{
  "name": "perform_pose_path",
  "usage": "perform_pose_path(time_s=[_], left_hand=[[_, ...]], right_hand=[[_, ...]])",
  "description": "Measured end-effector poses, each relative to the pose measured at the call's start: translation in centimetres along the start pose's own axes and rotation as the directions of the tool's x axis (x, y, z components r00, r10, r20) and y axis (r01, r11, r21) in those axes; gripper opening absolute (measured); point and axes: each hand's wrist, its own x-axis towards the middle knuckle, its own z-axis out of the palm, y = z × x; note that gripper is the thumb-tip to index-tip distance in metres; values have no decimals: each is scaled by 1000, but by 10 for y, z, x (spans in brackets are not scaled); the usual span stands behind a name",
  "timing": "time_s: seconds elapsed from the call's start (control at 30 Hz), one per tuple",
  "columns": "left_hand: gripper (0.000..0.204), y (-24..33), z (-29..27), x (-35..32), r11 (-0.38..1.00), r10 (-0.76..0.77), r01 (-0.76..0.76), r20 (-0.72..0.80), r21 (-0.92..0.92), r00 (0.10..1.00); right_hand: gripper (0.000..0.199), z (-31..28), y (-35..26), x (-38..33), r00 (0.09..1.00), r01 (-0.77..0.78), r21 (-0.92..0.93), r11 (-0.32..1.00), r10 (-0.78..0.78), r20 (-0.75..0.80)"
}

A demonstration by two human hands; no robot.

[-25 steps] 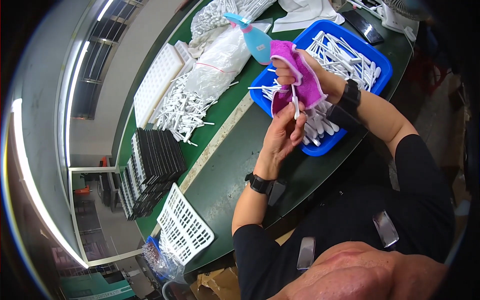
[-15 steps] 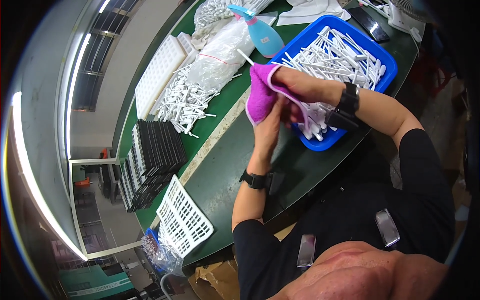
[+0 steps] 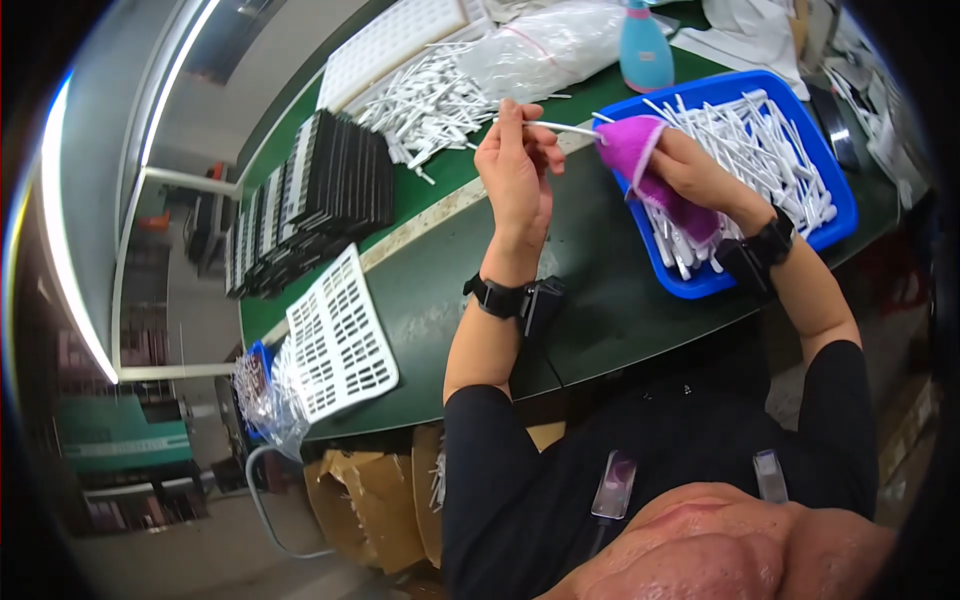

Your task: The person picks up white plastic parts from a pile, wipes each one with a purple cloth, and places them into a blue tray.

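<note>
My left hand (image 3: pixel 515 185) is raised over the table, with thumb and fingers pinching one end of a thin white stick (image 3: pixel 565 127). The stick runs across to a purple cloth (image 3: pixel 628 148) with a pale edge, which wraps around its other end. My right hand (image 3: pixel 700 180) grips the cloth, and part of it hangs below the fingers. Beneath that hand stands a blue tray (image 3: pixel 848 200) heaped with white plastic sticks (image 3: pixel 765 140), many with a wider end. What lies inside the cloth's folds is hidden.
A loose pile of white sticks (image 3: pixel 435 105) lies beyond a pale strip, beside a clear plastic bag (image 3: pixel 550 45) and a blue spray bottle (image 3: pixel 645 55). Stacked black racks (image 3: pixel 340 175) and a white slotted basket (image 3: pixel 340 340) stand left. Cardboard boxes (image 3: pixel 370 500) sit below the table.
My hands have moved apart. My left hand has left the cloth and now holds the stick's end; my right hand keeps the cloth. The whole view has shifted.
</note>
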Motion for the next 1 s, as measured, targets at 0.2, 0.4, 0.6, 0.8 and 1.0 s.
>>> perform_pose_path(time_s=[0.2,0.4,0.6,0.8,1.0], left_hand=[[33,-12,-12,7,947,-246,250,46,-199,968],[34,-5,-37,33,972,-94,45,208,229,974],[22,3,-188,90,13,401,113,-108,994,910],[16,-16,-234,87,-301,397,44,83,953,914],[17,-1,-218,76,-397,320,-40,179,917,930]], right_hand=[[27,-13,-7,0,979,120,-215,969,-152,-137],[25,-64,-31,-35,913,50,-228,972,-137,-385],[24,-182,8,-101,881,-290,-822,490,-200,-430],[21,-162,17,-102,902,-429,-886,177,140,-409],[22,-165,4,-105,906,-377,-919,113,253,-340]])
